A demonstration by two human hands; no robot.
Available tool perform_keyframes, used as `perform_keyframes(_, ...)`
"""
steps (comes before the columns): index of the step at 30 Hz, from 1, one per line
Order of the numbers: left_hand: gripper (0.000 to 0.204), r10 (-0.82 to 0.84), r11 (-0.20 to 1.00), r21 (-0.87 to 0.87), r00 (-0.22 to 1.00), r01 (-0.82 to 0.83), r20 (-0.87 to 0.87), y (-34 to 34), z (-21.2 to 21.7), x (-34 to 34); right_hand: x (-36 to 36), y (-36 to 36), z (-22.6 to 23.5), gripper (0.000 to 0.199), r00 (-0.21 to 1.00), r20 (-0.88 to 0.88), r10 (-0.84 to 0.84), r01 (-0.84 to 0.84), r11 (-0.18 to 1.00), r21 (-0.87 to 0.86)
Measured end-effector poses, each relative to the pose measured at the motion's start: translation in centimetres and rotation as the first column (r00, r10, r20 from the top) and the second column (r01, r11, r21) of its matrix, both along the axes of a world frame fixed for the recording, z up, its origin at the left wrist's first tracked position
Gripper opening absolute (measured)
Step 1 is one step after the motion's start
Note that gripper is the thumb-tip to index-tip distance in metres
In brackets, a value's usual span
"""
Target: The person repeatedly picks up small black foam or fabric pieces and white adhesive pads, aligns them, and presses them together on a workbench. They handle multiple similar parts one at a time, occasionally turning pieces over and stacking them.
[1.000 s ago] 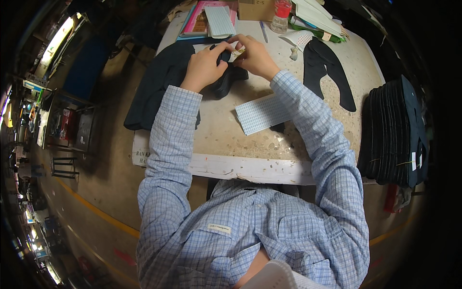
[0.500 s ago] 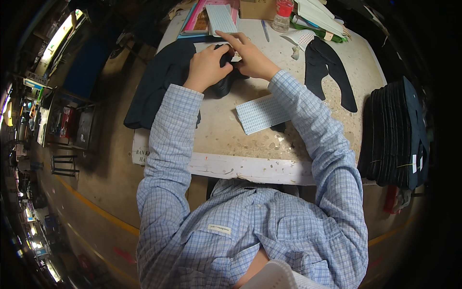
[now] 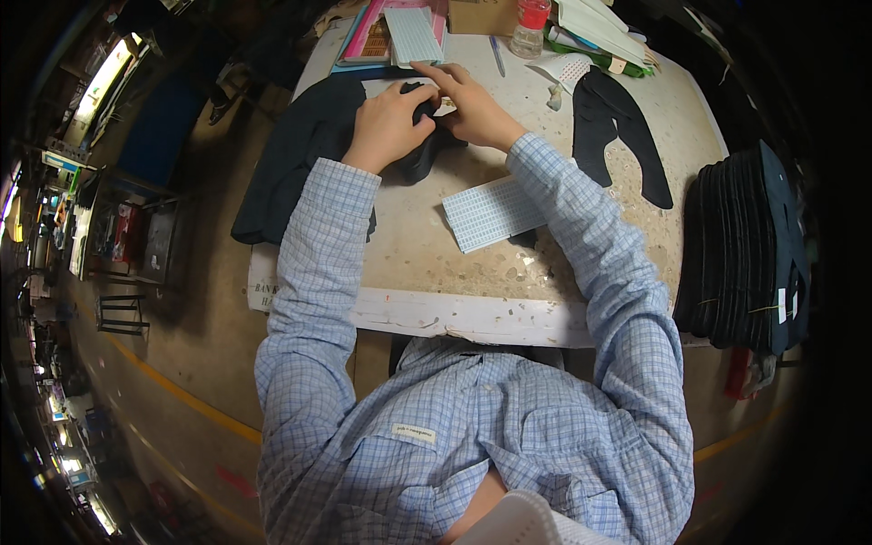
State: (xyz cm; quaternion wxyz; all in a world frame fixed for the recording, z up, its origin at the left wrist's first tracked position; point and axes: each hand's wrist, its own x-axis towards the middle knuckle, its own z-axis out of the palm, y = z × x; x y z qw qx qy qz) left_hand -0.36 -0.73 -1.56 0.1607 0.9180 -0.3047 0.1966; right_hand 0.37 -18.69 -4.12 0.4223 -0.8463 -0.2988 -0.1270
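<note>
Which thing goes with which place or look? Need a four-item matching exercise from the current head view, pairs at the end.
Column one
1. Pen
2. Small dark cloth bundle
3. Bottle
4. Tall dark fabric stack

Column two
A. By the right edge of the table
B. Clear, with a red band
C. Slim, lying just left of the bottle
D. At the left hand

Pairs: 1-C, 2-D, 3-B, 4-A
</note>
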Motion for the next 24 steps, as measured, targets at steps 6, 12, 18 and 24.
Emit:
perform_keyframes(6, 0.033, 0.065, 0.996, 0.067, 0.993, -0.059, -0.099, 0.1, 0.4, -0.5, 0.4, -0.5, -0.1, 0.079, 0.972, 0.144, -0.184, 0.182, 0.983, 0.025)
perform_keyframes(12, 0.04, 0.013, 0.999, -0.038, 0.986, -0.02, -0.164, 0.6, 0.9, 0.0, -0.5, -1.1, -0.2, 0.043, 0.94, -0.333, -0.075, 0.206, 0.902, 0.379)
perform_keyframes(18, 0.065, -0.073, 0.973, -0.228, 0.974, 0.023, -0.213, 0.4, 0.9, -0.7, -2.2, 0.4, -0.3, 0.039, 0.856, -0.508, -0.089, 0.297, 0.891, 0.343)
perform_keyframes(24, 0.03, -0.145, 0.898, -0.42, 0.989, 0.132, 0.001, 0.9, 4.3, -2.4, -1.8, -3.7, 1.2, 0.032, 0.873, -0.456, 0.175, 0.144, 0.8, 0.583)
